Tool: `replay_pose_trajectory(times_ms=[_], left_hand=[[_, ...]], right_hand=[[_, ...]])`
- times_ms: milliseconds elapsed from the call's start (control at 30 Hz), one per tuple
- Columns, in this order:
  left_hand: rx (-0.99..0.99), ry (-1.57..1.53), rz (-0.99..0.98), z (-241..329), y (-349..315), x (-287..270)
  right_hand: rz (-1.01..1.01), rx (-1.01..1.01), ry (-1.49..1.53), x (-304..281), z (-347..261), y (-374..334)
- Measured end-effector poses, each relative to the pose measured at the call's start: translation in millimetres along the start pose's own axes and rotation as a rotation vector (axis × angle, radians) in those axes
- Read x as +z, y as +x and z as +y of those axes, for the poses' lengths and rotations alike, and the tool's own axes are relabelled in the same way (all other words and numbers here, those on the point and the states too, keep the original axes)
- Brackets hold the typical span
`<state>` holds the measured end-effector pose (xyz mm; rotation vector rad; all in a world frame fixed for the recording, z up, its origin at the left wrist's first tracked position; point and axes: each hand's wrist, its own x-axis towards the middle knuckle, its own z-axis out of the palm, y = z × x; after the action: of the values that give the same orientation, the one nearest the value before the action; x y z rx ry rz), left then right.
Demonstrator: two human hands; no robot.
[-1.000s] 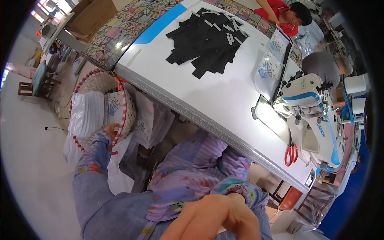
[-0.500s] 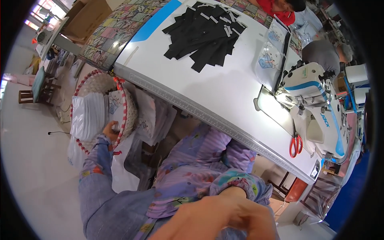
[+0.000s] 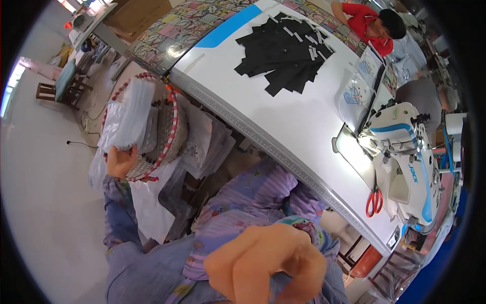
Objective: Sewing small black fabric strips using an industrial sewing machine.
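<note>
My left hand [image 3: 121, 161] grips the lower edge of a stack of whitish plastic sheets [image 3: 130, 114], its fingers closed on it. The stack stands tilted in a woven basket [image 3: 174, 124] with a red-and-white rim, left of the table's front edge. My right hand [image 3: 266, 266] is close to the camera above my lap, its fingers curled in. Whether it holds anything is hidden. More clear plastic pieces [image 3: 205, 139] hang beside the basket, under the table edge.
On the white table [image 3: 273, 119] lies a pile of black strips [image 3: 283, 55]. Red-handled scissors [image 3: 374, 201] rest near a white-and-blue sewing machine [image 3: 405, 131]. Printed plastic pieces [image 3: 356, 91] lie beyond. A person in red [image 3: 367, 25] sits at the far side.
My left hand has moved from the basket's right side to the plastic stack, which now leans and rises higher. My right hand has drawn into a tighter curl. The whole view has shifted.
</note>
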<state>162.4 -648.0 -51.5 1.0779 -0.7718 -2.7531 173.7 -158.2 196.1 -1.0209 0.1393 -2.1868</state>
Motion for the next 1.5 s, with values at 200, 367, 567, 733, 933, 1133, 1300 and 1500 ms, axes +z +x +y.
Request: replay_pose_trajectory(times_ms=[200,367,567,733,933,1133,1300,1500], left_hand=[[0.337,0.14,-0.333,-21.8,-31.8,102.8],[0.305,0.231,-0.32,-99.8,47.2,197.3],[0.432,0.492,-0.441,-151.6,109.4,237.2],[0.895,1.288,-0.412,-132.3,84.0,241.9],[1.497,1.435,0.008,-182.8,9.7,300.1],[1.47,1.575,-0.572,-289.6,32.9,389.9],[1.372,1.855,-0.281,-310.2,67.0,400.3],[1.378,1.493,-0.392,-300.8,29.3,396.4]], right_hand=[[0.182,-0.384,-0.613,33.9,-0.5,-16.3],[0.119,-0.444,-0.734,39.9,-22.7,-26.4],[0.112,-0.613,-0.8,64.7,-51.0,-32.6],[0.385,-0.339,-0.846,93.7,-70.6,-69.2],[0.766,-0.434,-0.819,32.9,-41.2,-119.5],[1.09,-0.239,-0.879,12.8,-33.4,-144.4],[1.167,-0.298,-0.848,9.8,-37.2,-162.1],[1.27,-0.215,-0.825,-26.7,-41.1,-170.6]])
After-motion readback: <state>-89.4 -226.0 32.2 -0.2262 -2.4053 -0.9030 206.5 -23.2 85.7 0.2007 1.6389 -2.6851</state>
